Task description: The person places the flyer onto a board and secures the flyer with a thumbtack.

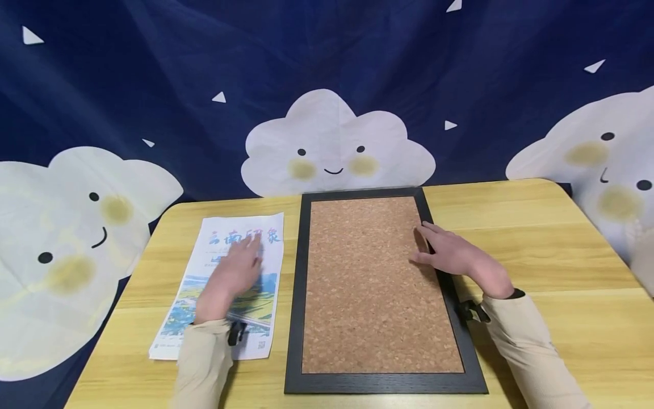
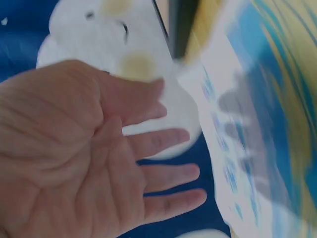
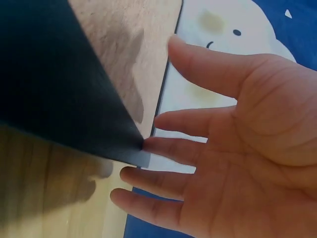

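The cork board [image 1: 380, 284] lies in the middle of the table [image 1: 552, 238], and the printed poster [image 1: 225, 287] lies flat just left of it. The left hand [image 1: 232, 275] hovers over the poster with straight, spread fingers, holding nothing. The right hand [image 1: 449, 253] rests flat and open on the board's right frame edge. I think the board should stay pinned down while the poster is slid flat.

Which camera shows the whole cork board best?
The head view: the brown cork board with black frame lies whole on the table. The right wrist view shows only a frame edge and some cork; the left wrist view, just a dark blurry sliver.
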`<state>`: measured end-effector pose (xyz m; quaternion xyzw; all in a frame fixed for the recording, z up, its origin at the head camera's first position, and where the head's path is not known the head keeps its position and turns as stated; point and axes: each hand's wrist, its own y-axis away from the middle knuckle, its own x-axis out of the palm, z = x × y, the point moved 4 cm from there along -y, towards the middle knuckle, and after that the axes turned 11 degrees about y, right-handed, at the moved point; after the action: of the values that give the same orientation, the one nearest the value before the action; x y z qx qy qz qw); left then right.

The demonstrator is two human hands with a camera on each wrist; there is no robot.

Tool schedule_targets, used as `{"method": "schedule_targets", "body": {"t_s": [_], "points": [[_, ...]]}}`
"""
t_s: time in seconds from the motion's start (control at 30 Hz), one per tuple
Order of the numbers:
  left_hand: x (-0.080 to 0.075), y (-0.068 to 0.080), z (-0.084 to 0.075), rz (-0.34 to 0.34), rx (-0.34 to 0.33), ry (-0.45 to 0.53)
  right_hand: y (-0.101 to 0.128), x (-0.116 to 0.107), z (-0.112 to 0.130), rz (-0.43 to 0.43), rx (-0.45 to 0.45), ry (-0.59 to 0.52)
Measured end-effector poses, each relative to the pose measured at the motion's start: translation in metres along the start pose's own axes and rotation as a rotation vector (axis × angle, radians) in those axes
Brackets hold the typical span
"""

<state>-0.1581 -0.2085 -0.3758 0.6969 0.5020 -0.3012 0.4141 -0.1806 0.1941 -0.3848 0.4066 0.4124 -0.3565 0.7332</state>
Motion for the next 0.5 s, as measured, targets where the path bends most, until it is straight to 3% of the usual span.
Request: {"method": "schedule_targets", "body": {"t_s": [0.13, 0.23, 0.5], "points": [[-0.009, 0.010, 0.033, -0.041, -0.061, -0.016, -0.001, 0.001, -0.004, 0.036, -0.035, 0.006], [-0.010, 0.014, 0.051, -0.026, -0.098, 0.001, -0.001, 0.001, -0.009, 0.065, -0.059, 0.002], [-0.012, 0.021, 0.078, 0.036, -0.302, 0.061, 0.000, 0.001, -0.020, 0.087, -0.151, -0.082]]}}
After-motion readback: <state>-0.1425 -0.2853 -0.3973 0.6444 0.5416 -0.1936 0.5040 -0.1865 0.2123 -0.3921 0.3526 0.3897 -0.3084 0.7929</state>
